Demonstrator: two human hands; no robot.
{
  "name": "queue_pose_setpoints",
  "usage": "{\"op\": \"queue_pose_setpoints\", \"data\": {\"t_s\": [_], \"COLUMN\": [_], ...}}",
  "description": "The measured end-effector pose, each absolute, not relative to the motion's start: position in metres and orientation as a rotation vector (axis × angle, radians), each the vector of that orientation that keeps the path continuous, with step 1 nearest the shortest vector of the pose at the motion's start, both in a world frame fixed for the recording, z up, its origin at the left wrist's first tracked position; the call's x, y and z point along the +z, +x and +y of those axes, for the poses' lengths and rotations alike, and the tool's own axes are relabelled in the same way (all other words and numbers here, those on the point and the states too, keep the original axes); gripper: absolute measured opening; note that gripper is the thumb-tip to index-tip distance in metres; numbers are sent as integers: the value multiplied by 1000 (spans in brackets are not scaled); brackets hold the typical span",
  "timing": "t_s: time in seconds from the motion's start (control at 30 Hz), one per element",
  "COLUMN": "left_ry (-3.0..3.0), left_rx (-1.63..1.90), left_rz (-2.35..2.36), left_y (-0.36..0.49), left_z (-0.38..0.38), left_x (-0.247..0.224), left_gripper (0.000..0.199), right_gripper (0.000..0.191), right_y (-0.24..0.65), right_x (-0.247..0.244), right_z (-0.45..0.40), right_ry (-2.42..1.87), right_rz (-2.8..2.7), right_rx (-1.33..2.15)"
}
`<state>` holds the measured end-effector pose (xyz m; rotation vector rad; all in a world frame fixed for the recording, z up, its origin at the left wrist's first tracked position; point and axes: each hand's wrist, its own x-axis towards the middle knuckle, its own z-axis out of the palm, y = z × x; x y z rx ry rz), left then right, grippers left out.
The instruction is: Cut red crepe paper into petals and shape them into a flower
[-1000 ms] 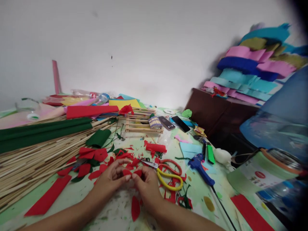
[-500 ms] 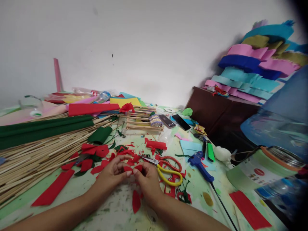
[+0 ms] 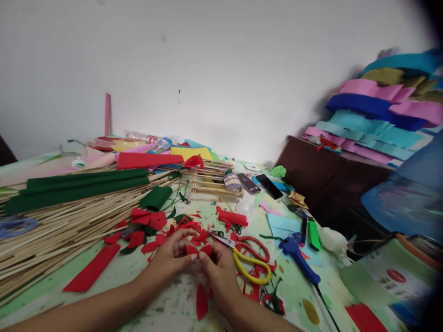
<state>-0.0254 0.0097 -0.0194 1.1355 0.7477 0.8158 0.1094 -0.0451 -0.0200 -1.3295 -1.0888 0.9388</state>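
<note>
My left hand (image 3: 176,254) and my right hand (image 3: 218,269) meet at the front middle of the table. Between thumbs and fingers they pinch a small red crepe paper petal (image 3: 192,249), one side in each hand; part of it is hidden by the fingertips. Scissors (image 3: 252,263) with one red and one yellow handle lie just right of my right hand, blades spread a little. Another red petal (image 3: 202,302) lies on the table below my hands. Cut red paper pieces (image 3: 157,220) are scattered beyond my left hand.
A bundle of thin sticks (image 3: 86,221) with a green paper roll (image 3: 90,184) on it covers the left. A blue glue gun (image 3: 300,258), green jar (image 3: 387,269) and phones (image 3: 269,186) stand or lie at right. A stick frame (image 3: 214,182) is at the back.
The view has turned slightly left and up, so everything sits lower and further right. My hands keep the same pinch on the red petal.
</note>
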Motion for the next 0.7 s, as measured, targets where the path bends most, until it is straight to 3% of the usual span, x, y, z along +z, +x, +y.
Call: {"op": "queue_pose_setpoints", "data": {"t_s": [0.7], "left_ry": [1115], "left_rx": [837], "left_rz": [744], "left_y": [-28], "left_z": [6], "left_x": [-15], "left_gripper": [44], "right_gripper": [16], "right_y": [113], "right_x": [-22], "right_z": [-45], "right_ry": [-1284], "right_rz": [-1093], "right_rx": [1013]}}
